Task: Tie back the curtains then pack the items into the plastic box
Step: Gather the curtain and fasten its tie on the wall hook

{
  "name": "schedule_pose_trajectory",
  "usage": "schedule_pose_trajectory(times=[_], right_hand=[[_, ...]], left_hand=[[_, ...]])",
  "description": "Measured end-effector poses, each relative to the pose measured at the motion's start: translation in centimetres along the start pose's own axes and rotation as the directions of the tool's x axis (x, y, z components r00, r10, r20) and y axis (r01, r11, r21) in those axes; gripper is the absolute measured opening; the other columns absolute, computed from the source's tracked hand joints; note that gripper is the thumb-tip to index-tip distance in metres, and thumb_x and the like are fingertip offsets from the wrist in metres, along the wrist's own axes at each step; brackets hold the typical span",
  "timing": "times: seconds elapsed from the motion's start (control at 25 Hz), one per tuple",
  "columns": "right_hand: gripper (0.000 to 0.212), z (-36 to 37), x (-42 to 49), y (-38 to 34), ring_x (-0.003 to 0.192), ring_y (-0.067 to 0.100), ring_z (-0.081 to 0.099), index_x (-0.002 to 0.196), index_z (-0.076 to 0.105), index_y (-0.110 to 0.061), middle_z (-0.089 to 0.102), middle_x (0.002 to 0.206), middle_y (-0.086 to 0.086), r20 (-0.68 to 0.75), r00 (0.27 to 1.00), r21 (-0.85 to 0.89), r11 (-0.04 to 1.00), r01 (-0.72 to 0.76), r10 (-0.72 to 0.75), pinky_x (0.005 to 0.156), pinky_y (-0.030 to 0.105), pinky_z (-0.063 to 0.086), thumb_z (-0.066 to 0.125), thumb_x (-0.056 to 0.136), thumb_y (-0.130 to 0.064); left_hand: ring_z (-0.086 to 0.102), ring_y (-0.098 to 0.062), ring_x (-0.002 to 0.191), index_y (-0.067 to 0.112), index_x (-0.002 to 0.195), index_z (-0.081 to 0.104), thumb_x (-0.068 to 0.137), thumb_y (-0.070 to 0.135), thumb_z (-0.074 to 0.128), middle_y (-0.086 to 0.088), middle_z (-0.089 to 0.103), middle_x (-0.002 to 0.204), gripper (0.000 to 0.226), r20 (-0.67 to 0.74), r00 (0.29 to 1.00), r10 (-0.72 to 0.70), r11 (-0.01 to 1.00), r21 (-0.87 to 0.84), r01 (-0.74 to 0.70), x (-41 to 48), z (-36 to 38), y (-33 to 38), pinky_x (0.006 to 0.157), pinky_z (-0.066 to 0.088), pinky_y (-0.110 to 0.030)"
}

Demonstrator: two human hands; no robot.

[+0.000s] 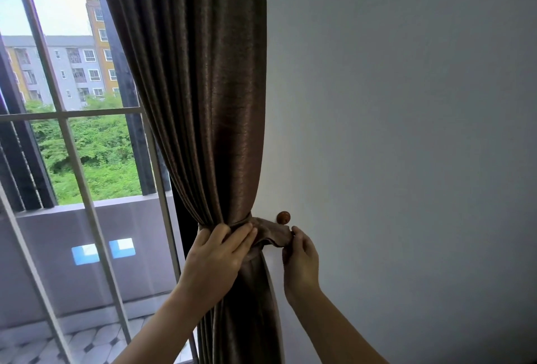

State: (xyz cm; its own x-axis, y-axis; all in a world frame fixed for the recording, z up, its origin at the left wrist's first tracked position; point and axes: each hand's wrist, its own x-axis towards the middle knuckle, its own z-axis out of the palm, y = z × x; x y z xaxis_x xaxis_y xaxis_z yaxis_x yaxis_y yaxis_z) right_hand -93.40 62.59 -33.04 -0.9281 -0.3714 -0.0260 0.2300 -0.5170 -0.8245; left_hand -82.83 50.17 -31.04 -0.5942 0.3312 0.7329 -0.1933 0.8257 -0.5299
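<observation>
- Fingers [241, 237] of your left hand [216, 259] lie flat and close together over the tie-back band [268, 233], pressing it against the gathered curtain [203, 102]; the thumb is hidden behind the fabric, so you cannot tell whether it pinches.
- Your right hand [300, 262] has thumb and fingertips closed on the free end of the band, just right of the curtain, close to the wall [406, 131].
- Band runs round the curtain at its narrowest point; folds fan out above it and hang straight below.
- Band's right end droops in a loose loop just under the round brown knob [283, 217] fixed to the wall. Whether the loop is hooked over the knob cannot be told from this view.
- Curtain sits at the right edge of the window [72, 145], touching the wall along its right side.
- Both your forearms come up from the bottom of the view, left one crossing in front of the lower curtain.
- Through the glass: a balcony wall [87, 241], green bushes and apartment blocks beyond.
- Tiled floor [96, 340] shows at lower left.
</observation>
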Motion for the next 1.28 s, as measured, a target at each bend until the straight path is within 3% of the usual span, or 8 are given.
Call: schedule_pose_trajectory(times=[0.08, 0.2, 0.32, 0.44, 0.6, 0.76, 1.12, 1.28], right_hand=[[0.018, -0.2, 0.4, -0.1, 0.095, 0.008, 0.057, 0.112, 0.054, -0.017, 0.057, 0.117, 0.008, -0.003, 0.997, -0.138, 0.987, 0.082, -0.083, 0.088, 0.024, 0.043, 0.046, 0.097, -0.012], [0.032, -1.1, 0.7, 0.4, 0.097, 0.005, 0.056, 0.126, 0.048, -0.02, 0.053, 0.12, -0.001, 0.094, 0.988, -0.304, 0.941, 0.147, -0.124, 0.095, 0.029, 0.043, 0.053, 0.094, -0.017], [0.026, -1.7, 1.6, 0.6, 0.099, 0.009, 0.061, 0.119, 0.052, -0.023, 0.062, 0.112, -0.004, 0.155, 0.967, -0.417, 0.874, 0.247, -0.2, 0.09, 0.022, 0.05, 0.053, 0.094, -0.015], [0.025, -1.6, 1.8, 0.7, 0.094, 0.003, 0.062, 0.115, 0.046, -0.029, 0.062, 0.1, -0.015, 0.153, 0.956, -0.434, 0.852, 0.294, -0.252, 0.071, 0.012, 0.049, 0.055, 0.093, -0.018], [0.024, -1.6, 1.4, 1.7, 0.096, 0.003, 0.06, 0.109, 0.048, -0.028, 0.059, 0.105, -0.015, 0.078, 0.948, -0.371, 0.874, 0.314, -0.307, 0.079, 0.017, 0.046, 0.057, 0.092, -0.014], [0.024, -1.8, 1.8, 1.2, 0.094, 0.001, 0.057, 0.096, 0.058, -0.03, 0.059, 0.1, -0.014, 0.075, 0.895, -0.471, 0.776, 0.42, -0.439, 0.076, 0.008, 0.041, 0.056, 0.091, -0.006], [0.024, -3.0, 3.7, 0.3, 0.091, -0.001, 0.061, 0.107, 0.065, -0.022, 0.064, 0.096, -0.019, 0.301, 0.899, -0.59, 0.678, 0.438, -0.319, 0.075, 0.001, 0.044, 0.062, 0.088, -0.008], [0.026, -3.0, 4.0, 0.2, 0.09, -0.001, 0.061, 0.111, 0.065, -0.017, 0.065, 0.098, -0.01, 0.335, 0.9, -0.632, 0.643, 0.433, -0.277, 0.075, 0.0, 0.044, 0.063, 0.087, -0.009]], left_hand=[[0.053, -0.023, 0.088, 0.015, 0.115, 0.066, 0.084, 0.015, 0.044, -0.002, 0.069, 0.113, 0.039, -0.007, 1.0, 0.0, 1.0, -0.006, 0.0, -0.1, 0.1, -0.2, 0.074, 0.055, -0.038], [0.053, -0.022, 0.087, 0.014, 0.115, 0.067, 0.084, 0.014, 0.045, -0.001, 0.07, 0.111, 0.038, -0.031, 1.0, 0.002, 1.0, -0.008, -0.002, -0.1, 0.1, -0.2, 0.073, 0.054, -0.037], [0.046, -0.021, 0.087, 0.014, 0.113, 0.068, 0.085, 0.013, 0.044, 0.0, 0.071, 0.11, 0.037, -0.035, 0.999, 0.012, 1.0, -0.016, -0.013, 0.0, 0.1, -0.4, 0.069, 0.054, -0.034], [0.044, -0.019, 0.086, 0.015, 0.113, 0.069, 0.085, 0.012, 0.046, 0.002, 0.071, 0.109, 0.036, -0.041, 0.999, 0.016, 0.999, -0.037, -0.018, -0.3, 0.1, -0.8, 0.068, 0.054, -0.033], [0.045, -0.019, 0.087, 0.015, 0.111, 0.069, 0.083, 0.014, 0.048, 0.002, 0.072, 0.108, 0.035, -0.056, 0.998, 0.012, 0.998, -0.06, -0.015, -0.4, 0.2, -0.8, 0.069, 0.055, -0.034], [0.045, -0.019, 0.084, 0.014, 0.111, 0.07, 0.081, 0.01, 0.052, 0.003, 0.071, 0.109, 0.035, -0.074, 0.997, 0.005, 0.997, -0.08, -0.011, -0.4, 0.2, -1.2, 0.068, 0.054, -0.035], [0.047, -0.014, 0.086, 0.016, 0.106, 0.072, 0.084, 0.011, 0.054, 0.005, 0.072, 0.105, 0.029, -0.144, 0.989, -0.016, 0.982, -0.189, -0.012, -0.5, 0.2, -2.0, 0.072, 0.054, -0.032], [0.047, -0.013, 0.086, 0.016, 0.107, 0.072, 0.085, 0.011, 0.055, 0.005, 0.072, 0.105, 0.028, -0.16, 0.987, -0.01, 0.982, -0.186, -0.02, -0.6, 0.2, -2.1, 0.071, 0.053, -0.031]])
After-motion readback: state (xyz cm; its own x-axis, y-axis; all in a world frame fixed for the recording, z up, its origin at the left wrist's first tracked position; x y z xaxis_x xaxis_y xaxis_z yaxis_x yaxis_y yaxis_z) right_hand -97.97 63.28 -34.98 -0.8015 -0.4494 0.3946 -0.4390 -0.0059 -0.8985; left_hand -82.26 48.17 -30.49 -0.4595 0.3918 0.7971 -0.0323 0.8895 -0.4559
